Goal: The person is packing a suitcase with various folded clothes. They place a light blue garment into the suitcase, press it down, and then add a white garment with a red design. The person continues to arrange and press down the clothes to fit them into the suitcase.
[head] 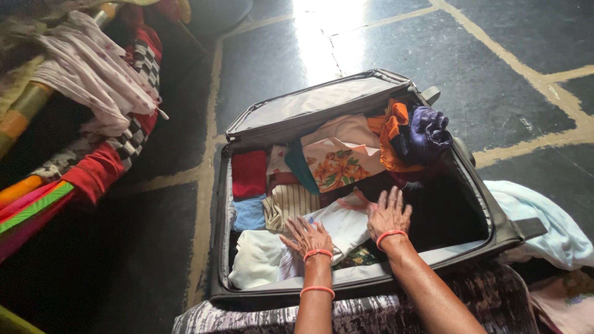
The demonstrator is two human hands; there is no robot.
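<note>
Two hands are pressed flat, palms down, inside an open suitcase (495, 232). Left hand (307, 236) has fingers spread and rests on a white folded cloth (337, 226) near the front wall of the case; nothing is pinched or gripped. Right hand (388, 214) lies just beside it, fingers loosely spread, on the edge of the same white cloth where it meets the dark, unfilled part of the case. Both wrists carry orange bangles.

Around the hands, packed clothing: a cream garment (257, 256) at the front left corner, a striped piece (291, 204), a blue piece (249, 214) and a red piece (249, 173) behind it. Farther back lie a floral print cloth (340, 164), an orange cloth (391, 133) and a purple bundle (430, 133). The lid (309, 102) stands open at the rear.

Outside the case, a pale blue cloth (544, 222) lies on the dark stone floor (507, 80) to the right; a heap of mixed garments (93, 80) sits to the left.
</note>
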